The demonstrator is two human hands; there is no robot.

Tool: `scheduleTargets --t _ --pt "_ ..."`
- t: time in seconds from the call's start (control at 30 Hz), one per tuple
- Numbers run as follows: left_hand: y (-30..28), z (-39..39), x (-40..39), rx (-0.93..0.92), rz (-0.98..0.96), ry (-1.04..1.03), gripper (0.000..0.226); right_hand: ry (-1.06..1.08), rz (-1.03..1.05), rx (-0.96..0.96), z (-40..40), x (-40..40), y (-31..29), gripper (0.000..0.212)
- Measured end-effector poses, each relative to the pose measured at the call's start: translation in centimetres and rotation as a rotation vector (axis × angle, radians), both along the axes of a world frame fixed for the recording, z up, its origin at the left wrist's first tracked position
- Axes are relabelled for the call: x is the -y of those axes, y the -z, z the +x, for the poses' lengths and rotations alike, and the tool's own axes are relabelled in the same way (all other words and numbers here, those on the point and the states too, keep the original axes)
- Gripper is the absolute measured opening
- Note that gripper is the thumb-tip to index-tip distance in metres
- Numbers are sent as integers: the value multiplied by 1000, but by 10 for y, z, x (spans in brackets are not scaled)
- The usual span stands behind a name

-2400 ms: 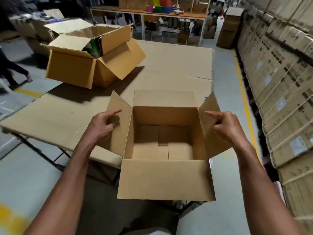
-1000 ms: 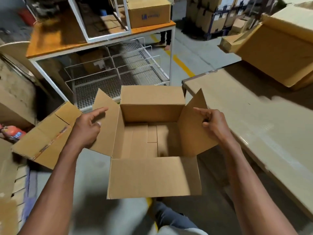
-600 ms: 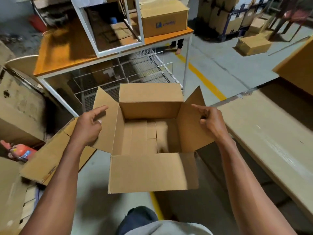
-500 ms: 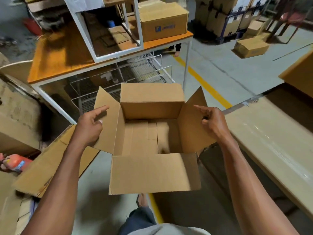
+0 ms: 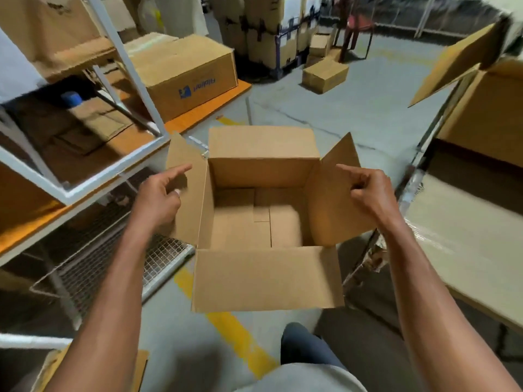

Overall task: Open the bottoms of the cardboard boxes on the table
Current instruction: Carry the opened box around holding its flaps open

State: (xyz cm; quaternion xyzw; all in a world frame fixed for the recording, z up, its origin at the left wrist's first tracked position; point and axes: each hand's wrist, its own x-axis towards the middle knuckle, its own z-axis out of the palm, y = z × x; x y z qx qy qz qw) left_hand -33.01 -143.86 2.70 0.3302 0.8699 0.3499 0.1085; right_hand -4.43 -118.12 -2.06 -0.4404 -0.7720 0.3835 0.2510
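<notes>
I carry a brown cardboard box (image 5: 266, 278) in the air over the floor, away from the table (image 5: 467, 250) on my right. Its four top flaps stand open and its folded bottom shows inside. My left hand (image 5: 158, 202) grips the left flap, index finger stretched along it. My right hand (image 5: 370, 193) grips the right flap the same way. Another open cardboard box (image 5: 486, 114) stands on the table at the upper right.
A white metal rack with an orange shelf (image 5: 93, 154) and wire baskets (image 5: 119, 250) stands close on my left, a printed carton (image 5: 184, 77) on it. A yellow line (image 5: 237, 335) runs along the grey floor. Stacked cartons (image 5: 268, 26) and a small box (image 5: 325, 75) lie further off.
I have lifted the box off the table and turned left with it toward the rack; over the last half second the view swung back right. Both hands keep their hold on the side flaps.
</notes>
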Motion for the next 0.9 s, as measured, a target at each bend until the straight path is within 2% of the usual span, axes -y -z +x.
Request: scheduleTargets --t 0.27,0.37,0.47,0.9 --pt "27 -95 -205 -9 -28 223 71 209 0 47 -65 -122 18 65" --pt "28 -124 -281 24 -45 263 74 261 -35 61 -86 -175 9 65" --pt "24 -158 -358 -36 -48 319 73 336 -10 99 -107 -233 -2 63" --pt "30 -263 -669 -25 63 616 76 600 20 152 -188 -455 -3 64"
